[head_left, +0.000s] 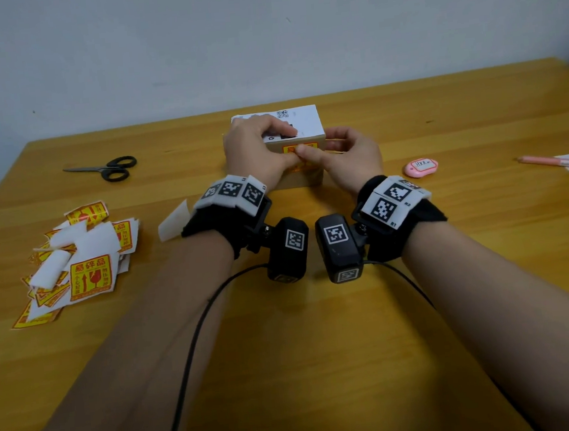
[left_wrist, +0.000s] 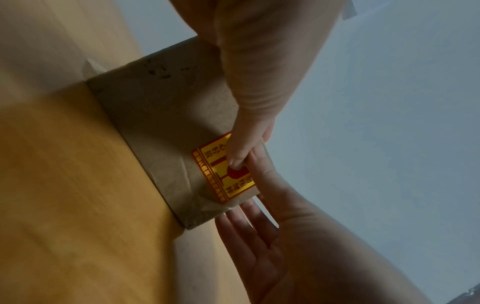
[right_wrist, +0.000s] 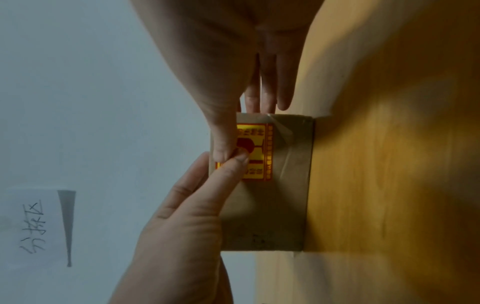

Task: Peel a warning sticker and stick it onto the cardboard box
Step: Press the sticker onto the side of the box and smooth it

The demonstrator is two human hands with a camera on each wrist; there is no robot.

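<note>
A small cardboard box with a white label on top stands on the wooden table. A yellow and red warning sticker lies on its near face, near the top edge. My left hand curls its fingers over the box top while its thumb presses on the sticker. My right hand presses its thumb on the sticker beside the left thumb. Its fingers lie straight against the box's right side. Both thumbs hide part of the sticker.
A pile of warning stickers and white backing papers lies at the left, with one loose backing by my left wrist. Black scissors sit far left. A pink tag, a pink pen and paper lie right.
</note>
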